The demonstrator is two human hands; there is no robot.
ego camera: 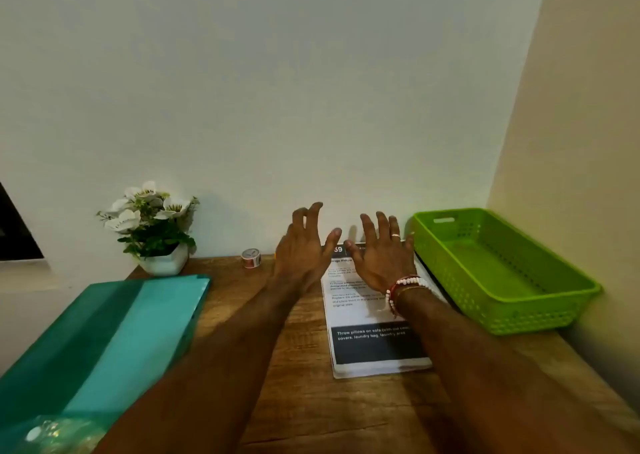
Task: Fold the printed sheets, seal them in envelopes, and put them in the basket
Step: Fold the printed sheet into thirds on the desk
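While L hand [304, 258], R hand [381, 261] hover, fingers [382, 223] splay.

pale wall [277, 90], cream side wall [581, 107] — wooden desk [304, 401]

On the printed sheet [363, 317], lying toward the far right of the table [304, 401], I read a white "59" in the dark header and, beneath it, a heading ending "nge Pillow". The dark band near the sheet's near edge reads "Throw pillows on sofa (with" and "covers, laundry bag, laundry area". The small body print blurs; so does the tape roll [251, 258] at the far edge.
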